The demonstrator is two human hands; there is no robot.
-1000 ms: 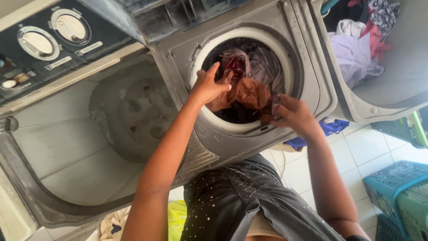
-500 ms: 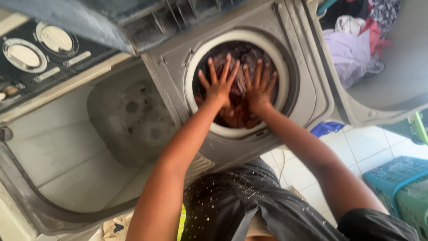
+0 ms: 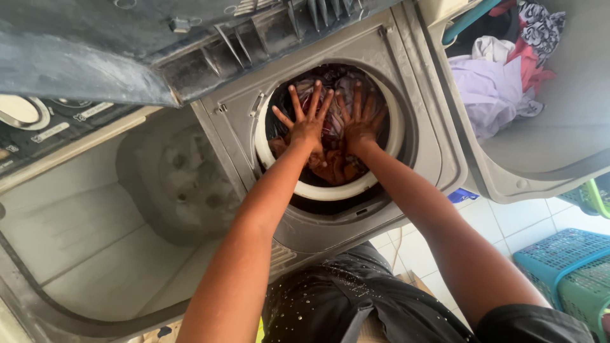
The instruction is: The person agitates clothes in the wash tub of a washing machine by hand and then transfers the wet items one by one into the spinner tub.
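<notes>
Head view: left hand [image 3: 306, 124] and right hand [image 3: 359, 124] side by side, fingers spread flat, pressing on wet clothes [image 3: 330, 162] inside round spin tub [image 3: 330, 189]. Wash tub [image 3: 95, 241] beside it, open.

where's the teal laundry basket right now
In the head view the teal laundry basket sits on the tiled floor at the lower right, beside a green basket, right of the spin tub.

Both forearms are bare from wrist to elbow, with no watch, ring or bracelet showing on the left hand [image 3: 306, 126] or the right hand [image 3: 359, 124]. A dark sleeve [image 3: 534, 324] covers the right upper arm near the lower right corner. Below, dark clothing [image 3: 337, 305] speckled with pale flecks covers the body.
</notes>
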